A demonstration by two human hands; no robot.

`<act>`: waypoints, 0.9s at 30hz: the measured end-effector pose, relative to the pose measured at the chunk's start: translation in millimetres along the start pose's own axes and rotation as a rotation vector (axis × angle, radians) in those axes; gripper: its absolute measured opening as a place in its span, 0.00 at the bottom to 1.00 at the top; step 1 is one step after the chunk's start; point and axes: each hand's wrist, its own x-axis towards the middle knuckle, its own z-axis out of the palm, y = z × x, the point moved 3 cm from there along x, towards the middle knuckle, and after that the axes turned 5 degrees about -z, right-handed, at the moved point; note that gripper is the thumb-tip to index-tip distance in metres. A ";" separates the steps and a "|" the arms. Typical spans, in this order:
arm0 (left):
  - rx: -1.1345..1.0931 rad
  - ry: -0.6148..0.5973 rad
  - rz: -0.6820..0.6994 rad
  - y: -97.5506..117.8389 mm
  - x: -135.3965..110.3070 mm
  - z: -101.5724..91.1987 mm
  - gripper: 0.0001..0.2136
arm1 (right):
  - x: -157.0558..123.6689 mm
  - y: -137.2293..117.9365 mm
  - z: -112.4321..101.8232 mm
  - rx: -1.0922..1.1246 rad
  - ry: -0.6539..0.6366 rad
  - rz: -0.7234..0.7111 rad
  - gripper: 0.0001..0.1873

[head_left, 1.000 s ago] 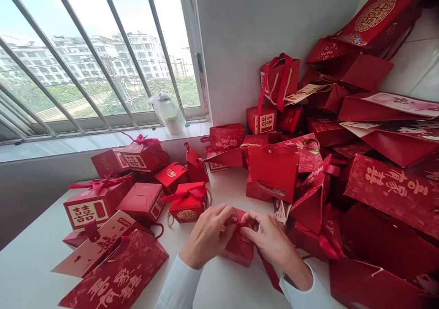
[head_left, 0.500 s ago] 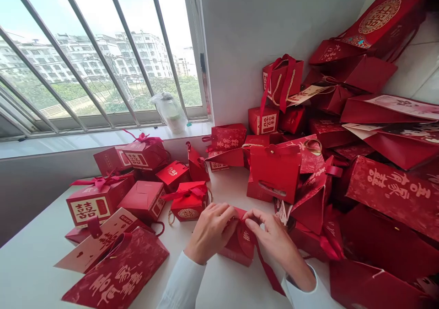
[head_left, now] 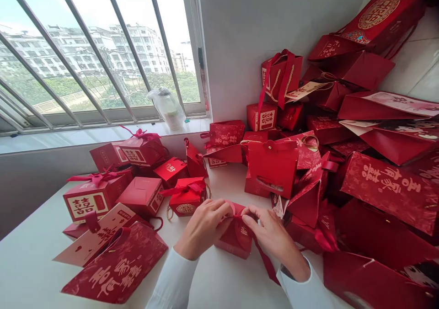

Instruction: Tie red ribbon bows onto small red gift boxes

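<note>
A small red gift box [head_left: 233, 242] with gold lettering stands on the white table, between my two hands. My left hand [head_left: 207, 224] is closed at the box's upper left, its fingertips pinching a red ribbon at the top. From the other side my right hand [head_left: 270, 231] also pinches the ribbon, thumb and index finger pressed together. One tail of the red ribbon [head_left: 265, 261] hangs down past my right hand onto the table. My fingers partly cover the knot or loop, so its shape cannot be made out.
Several finished-looking red boxes [head_left: 98, 194] with bows stand at the left. A large flat red bag [head_left: 116, 263] lies at front left. Stacked red bags and boxes [head_left: 391, 188] crowd the right side. A plastic-wrapped cup [head_left: 168, 110] stands on the windowsill.
My hands stay at the ribbon, with the left hand drawn slightly left and its wrist turned a little. The whole view has shifted slightly; the boxes around have not moved.
</note>
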 end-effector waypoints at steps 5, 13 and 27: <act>-0.106 -0.125 -0.080 -0.5 -2.1 -6.9 0.06 | -0.4 -5.1 0.9 -0.076 -0.012 -0.007 0.12; -0.120 -0.223 -0.211 -4.8 -8.7 -9.0 0.03 | -0.6 -7.4 0.2 -0.153 -0.009 0.011 0.12; -0.248 -0.280 -0.257 -15.8 -11.3 -10.6 0.09 | -1.1 5.0 -1.2 -0.041 0.028 0.016 0.10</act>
